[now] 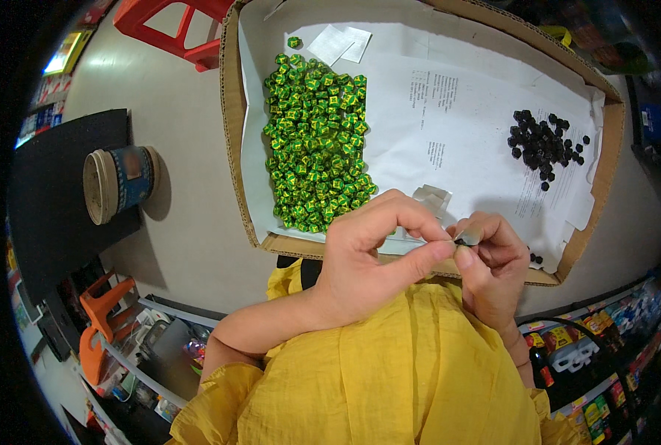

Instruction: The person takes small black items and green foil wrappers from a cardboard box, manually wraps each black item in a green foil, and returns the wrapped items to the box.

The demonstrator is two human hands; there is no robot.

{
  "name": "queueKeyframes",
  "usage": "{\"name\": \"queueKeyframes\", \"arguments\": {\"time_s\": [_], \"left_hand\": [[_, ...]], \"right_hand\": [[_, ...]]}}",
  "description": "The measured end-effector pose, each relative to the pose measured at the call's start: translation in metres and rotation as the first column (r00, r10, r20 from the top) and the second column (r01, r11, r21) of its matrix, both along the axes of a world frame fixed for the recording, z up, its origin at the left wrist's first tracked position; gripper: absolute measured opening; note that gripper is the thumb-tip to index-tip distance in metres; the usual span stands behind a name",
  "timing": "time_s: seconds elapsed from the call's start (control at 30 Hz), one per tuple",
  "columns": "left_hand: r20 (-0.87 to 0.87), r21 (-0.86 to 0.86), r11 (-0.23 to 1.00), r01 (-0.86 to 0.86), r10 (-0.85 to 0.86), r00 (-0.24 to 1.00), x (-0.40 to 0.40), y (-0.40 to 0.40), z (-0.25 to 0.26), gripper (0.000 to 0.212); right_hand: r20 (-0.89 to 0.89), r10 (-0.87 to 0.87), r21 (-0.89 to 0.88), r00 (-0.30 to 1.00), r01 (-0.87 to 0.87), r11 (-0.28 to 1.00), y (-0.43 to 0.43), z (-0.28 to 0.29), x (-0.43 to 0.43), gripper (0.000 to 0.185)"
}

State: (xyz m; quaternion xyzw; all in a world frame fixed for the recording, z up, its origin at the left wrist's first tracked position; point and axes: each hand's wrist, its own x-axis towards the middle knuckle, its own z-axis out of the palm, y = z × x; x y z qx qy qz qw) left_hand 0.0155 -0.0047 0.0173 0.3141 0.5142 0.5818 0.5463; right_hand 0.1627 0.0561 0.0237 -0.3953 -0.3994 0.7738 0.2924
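Note:
Over the near edge of a shallow cardboard box [231, 139], my left hand [383, 250] and my right hand [491, 261] meet fingertip to fingertip. Between them is a small silvery foil wrapper [470, 234] around part of a small dark piece [460, 242]. The thumb and forefinger of each hand pinch it, and the fingers hide some of it. On the box's left side lies a dense heap of green and yellow foil-wrapped pieces [319, 144]. Loose black faceted pieces [541, 139] are gathered on the right. Silvery foil squares [433, 199] lie just beyond my hands.
More foil squares [333, 45] lie at the box's far side. Printed white paper [397, 128] lines the box. A red plastic stool [197, 55] stands beyond it. To the left is a lidded tub [133, 178] on its side. Stocked shelves [575, 345] are at lower right.

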Motion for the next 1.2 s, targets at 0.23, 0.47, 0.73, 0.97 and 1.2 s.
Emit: {"name": "queueKeyframes", "arguments": {"time_s": [0.23,0.47,0.73,0.97,1.2], "left_hand": [[-0.492,0.319,0.943,0.094,0.081,0.867,-0.009,0.006,0.001,0.007],[0.202,-0.089,0.990,0.110,-0.090,0.975,-0.010,0.008,-0.003,0.008],[0.119,0.133,0.991,-0.016,0.000,0.993,0.002,0.005,-0.004,0.018],[0.199,-0.046,0.999,0.015,-0.005,0.980,-0.005,-0.003,0.001,0.015],[0.311,-0.131,0.991,-0.010,0.051,0.949,-0.002,-0.002,0.007,0.013]], "right_hand": [[0.038,-0.044,0.044,0.998,0.042,0.998,0.000,-0.004,-0.001,0.012],[-0.029,0.013,0.032,0.999,-0.012,0.999,0.000,-0.006,0.002,0.013],[-0.042,0.018,0.052,0.999,-0.016,0.999,0.001,-0.008,0.005,0.013],[-0.141,0.101,-0.052,0.985,-0.109,0.993,0.002,-0.001,0.005,0.011],[-0.027,0.179,0.259,0.983,-0.166,0.951,0.002,-0.012,0.009,0.019]]}}
